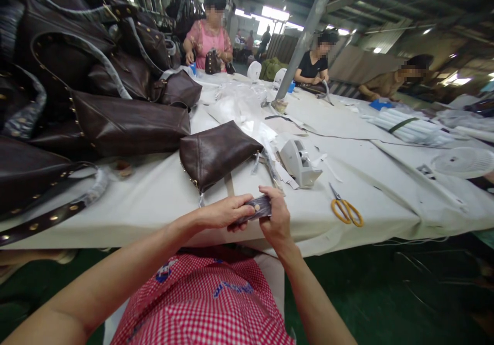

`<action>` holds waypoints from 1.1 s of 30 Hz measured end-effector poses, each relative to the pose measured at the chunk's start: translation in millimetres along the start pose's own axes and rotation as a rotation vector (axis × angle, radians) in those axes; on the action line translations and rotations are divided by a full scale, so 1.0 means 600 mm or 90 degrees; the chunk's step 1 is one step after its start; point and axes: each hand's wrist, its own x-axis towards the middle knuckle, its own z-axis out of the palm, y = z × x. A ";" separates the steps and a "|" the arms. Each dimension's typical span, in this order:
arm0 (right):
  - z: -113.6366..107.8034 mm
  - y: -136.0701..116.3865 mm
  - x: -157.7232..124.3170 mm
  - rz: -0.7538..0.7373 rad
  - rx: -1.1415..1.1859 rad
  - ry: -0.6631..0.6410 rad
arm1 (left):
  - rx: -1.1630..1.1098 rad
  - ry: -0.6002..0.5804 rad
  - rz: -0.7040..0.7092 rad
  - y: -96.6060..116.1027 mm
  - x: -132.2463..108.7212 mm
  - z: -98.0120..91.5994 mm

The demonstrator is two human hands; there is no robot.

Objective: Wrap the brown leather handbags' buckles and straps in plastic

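Note:
Both my hands meet near the table's front edge on a short dark bag strap (263,207), which looks wrapped in clear plastic film and shows one round pale stud. My left hand (228,212) pinches it with the thumb beside the stud. Around its other end, my right hand (276,216) is closed, its fingers partly hiding the strap. Just beyond lies a dark brown leather bag (222,152) on its side, studs along its edge. Whether the strap joins this bag cannot be made out.
A tape dispenser (299,164) and orange-handled scissors (346,212) lie to the right on the white-covered table (386,190). Brown bags (131,121) are piled at the left. A slanted metal post (304,41) rises mid-table. Several people work across the table.

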 end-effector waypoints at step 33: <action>0.081 -0.018 0.046 0.402 0.689 0.182 | 0.259 0.169 0.044 0.029 -0.002 -0.045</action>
